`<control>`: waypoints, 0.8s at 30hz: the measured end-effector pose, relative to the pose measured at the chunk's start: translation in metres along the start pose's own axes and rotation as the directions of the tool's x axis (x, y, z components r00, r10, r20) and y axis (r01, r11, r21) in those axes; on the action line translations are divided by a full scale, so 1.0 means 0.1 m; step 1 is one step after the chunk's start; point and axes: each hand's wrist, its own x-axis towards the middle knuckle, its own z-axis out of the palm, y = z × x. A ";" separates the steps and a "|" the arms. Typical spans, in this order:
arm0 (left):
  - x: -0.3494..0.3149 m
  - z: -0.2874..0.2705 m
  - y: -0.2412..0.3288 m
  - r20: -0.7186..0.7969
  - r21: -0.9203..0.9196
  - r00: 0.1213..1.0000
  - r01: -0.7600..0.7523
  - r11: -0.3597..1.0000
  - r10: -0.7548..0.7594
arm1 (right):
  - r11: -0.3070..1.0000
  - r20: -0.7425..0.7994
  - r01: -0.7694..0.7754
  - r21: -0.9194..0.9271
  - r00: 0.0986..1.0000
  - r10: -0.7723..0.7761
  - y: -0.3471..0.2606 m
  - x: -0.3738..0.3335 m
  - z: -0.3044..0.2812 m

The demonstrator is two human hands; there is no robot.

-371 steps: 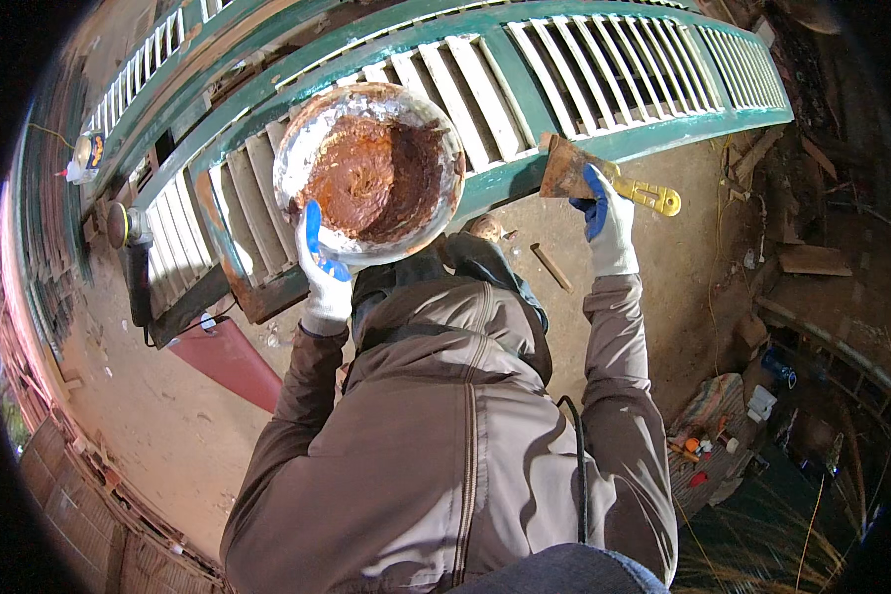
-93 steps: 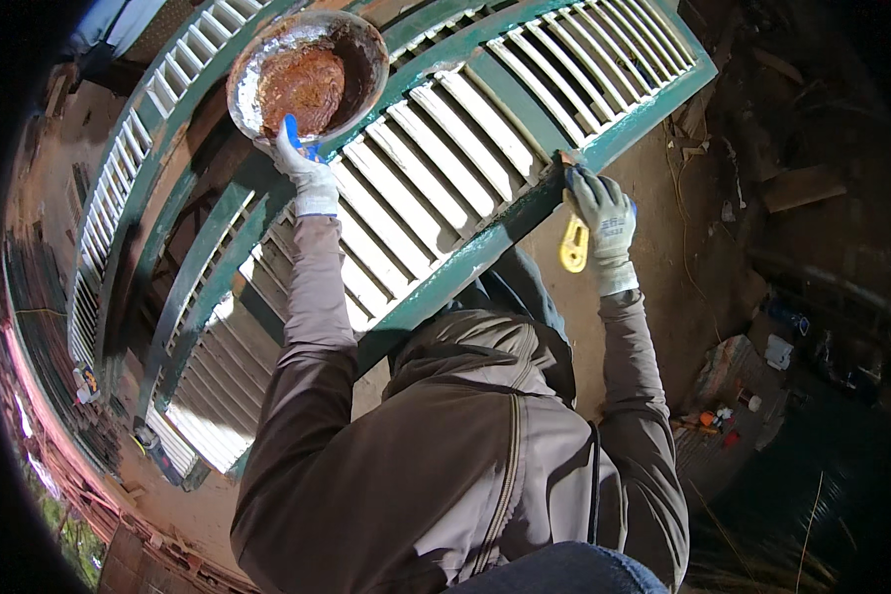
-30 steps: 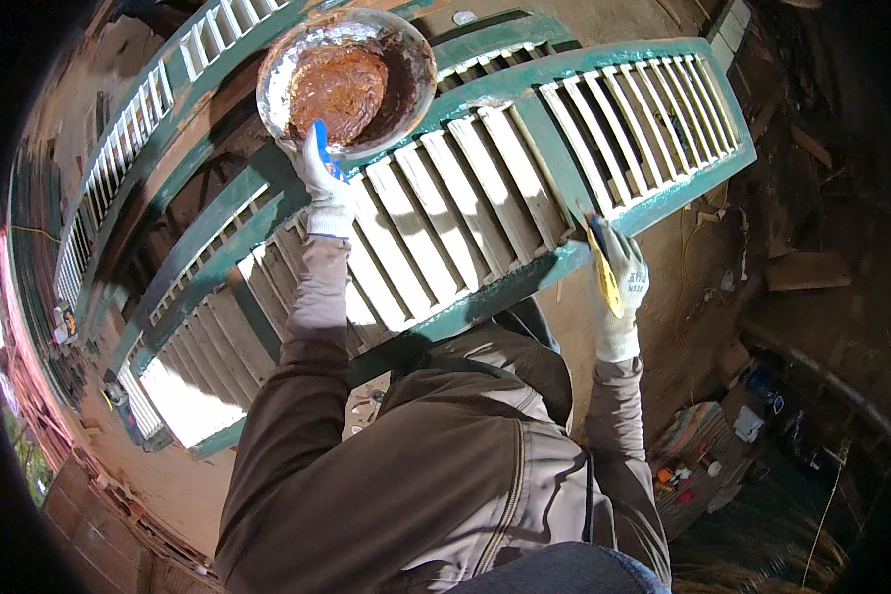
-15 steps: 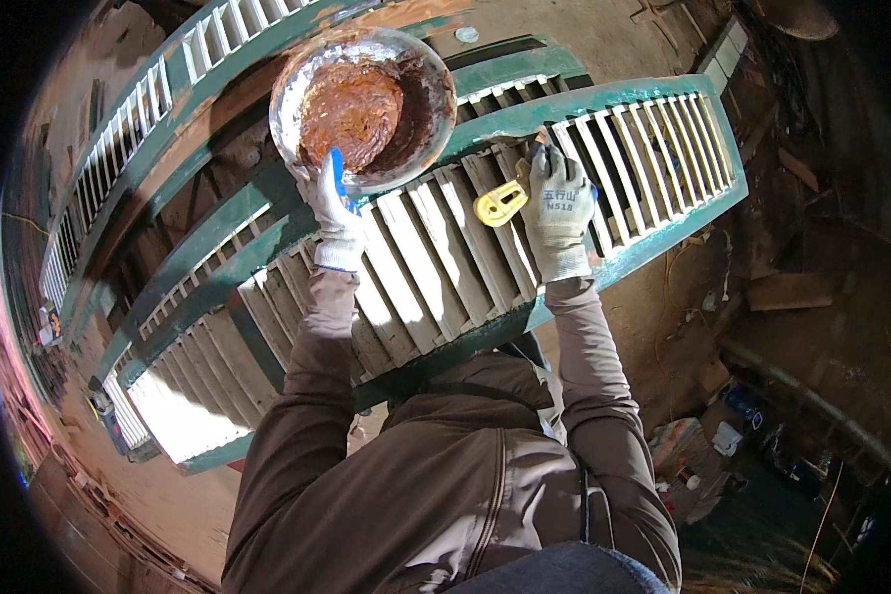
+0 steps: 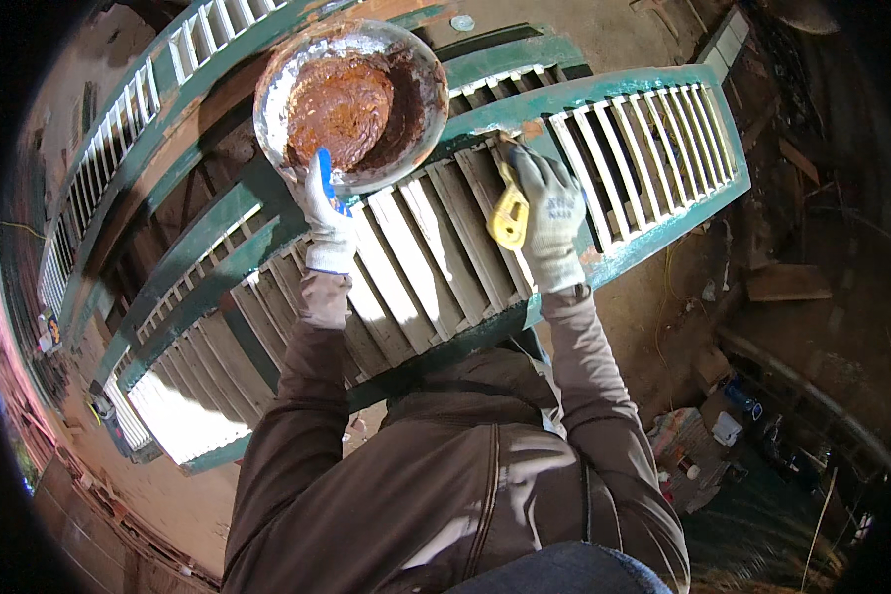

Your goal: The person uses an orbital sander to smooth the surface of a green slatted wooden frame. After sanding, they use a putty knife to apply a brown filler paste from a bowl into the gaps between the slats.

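My left hand (image 5: 329, 223), in a white and blue glove, grips the near rim of a round metal bowl (image 5: 436, 104), its thumb over the edge. Thick reddish-brown paste (image 5: 342, 104) fills much of the bowl. My gloved right hand (image 5: 549, 203) is closed around a flat yellow-handled tool (image 5: 509, 220) with a hole near its handle end. Fingers mostly hide the tool's working end, so I cannot tell whether it is a brush or a knife. It is at the far green rail of a louvred shutter (image 5: 619, 94) with pale slats, beside a brownish patch.
More green louvred shutters (image 5: 158, 109) lie to the left and beyond the bowl. Wood scraps, including a brown board (image 5: 787, 283), lie on the dirt floor at right. A blue item (image 5: 742, 399) and other clutter sit at lower right.
My right hand has shifted left along the shutter's far rail, and the yellow handle has turned to point more toward me. The bowl has moved slightly left and away with my left hand.
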 end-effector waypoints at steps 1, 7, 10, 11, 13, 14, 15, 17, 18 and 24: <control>0.00 0.00 0.04 -0.007 -0.004 1.000 0.002 1.000 -0.002 | 0.998 -0.032 -0.069 0.004 0.997 0.069 -0.09 0.00 -0.14; 0.05 -0.64 -0.72 0.126 0.169 0.958 -0.275 0.947 0.256 | 0.971 -0.001 -0.184 -0.149 0.982 0.186 0.01 0.06 -0.17; 0.04 -0.56 -0.69 0.150 0.201 0.946 -0.315 0.928 0.288 | 0.974 0.039 -0.191 -0.119 0.980 0.197 -0.05 0.14 -0.12; 0.03 -0.57 -0.69 0.144 0.248 0.941 -0.334 0.910 0.306 | 0.972 0.054 -0.134 -0.194 0.988 0.147 -0.06 0.13 -0.07; -0.01 -0.39 -0.53 0.113 0.227 0.967 -0.250 0.941 0.229 | 0.986 0.023 -0.116 -0.123 0.993 0.120 -0.09 0.07 -0.03; -0.05 -0.13 -0.13 0.065 0.166 0.987 -0.155 0.974 0.146 | 0.990 0.035 -0.065 -0.124 0.997 0.070 -0.10 0.09 -0.09; 0.01 -0.32 -0.41 0.089 0.178 0.975 -0.218 0.960 0.205 | 0.988 0.119 -0.153 -0.030 0.981 0.156 -0.15 0.12 -0.22; 0.09 -0.70 -0.84 0.129 0.200 0.937 -0.346 0.916 0.326 | 0.989 0.051 -0.148 -0.025 0.988 0.149 -0.11 0.14 -0.27; 0.06 -0.69 -0.85 0.140 0.195 0.937 -0.344 0.919 0.321 | 0.986 0.031 -0.168 -0.021 0.985 0.169 -0.10 0.14 -0.28; 0.02 -0.57 -0.68 0.090 0.177 0.972 -0.232 0.957 0.219 | 0.931 0.048 -0.152 -0.332 0.983 0.178 -0.07 0.27 0.05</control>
